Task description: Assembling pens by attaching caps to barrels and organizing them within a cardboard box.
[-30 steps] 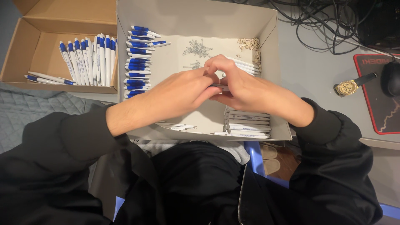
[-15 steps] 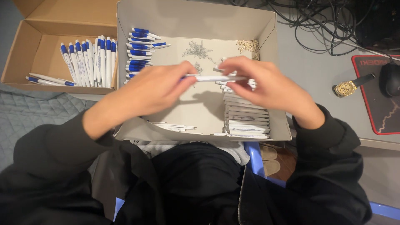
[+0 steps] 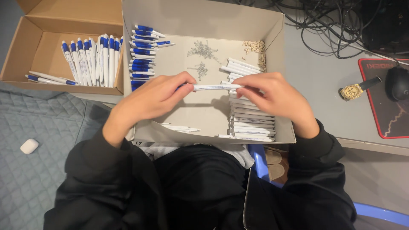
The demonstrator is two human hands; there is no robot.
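Two boxes sit side by side. The left box is brown and holds a row of finished pens, white with blue ends, with two more lying flat near its front wall. Below it, on a grey quilted mat, lies a small white case. The grey box holds a stack of blue parts at its left, little springs at the back, tan bits in the far right corner, and white barrels piled along its right side. Over the middle of that box, the left hand pinches one end of a pen, and the right hand pinches the other end, so the pen lies level between them. Farther right, on the desk, are a gold watch, a mouse on a red-edged pad, and tangled cables.
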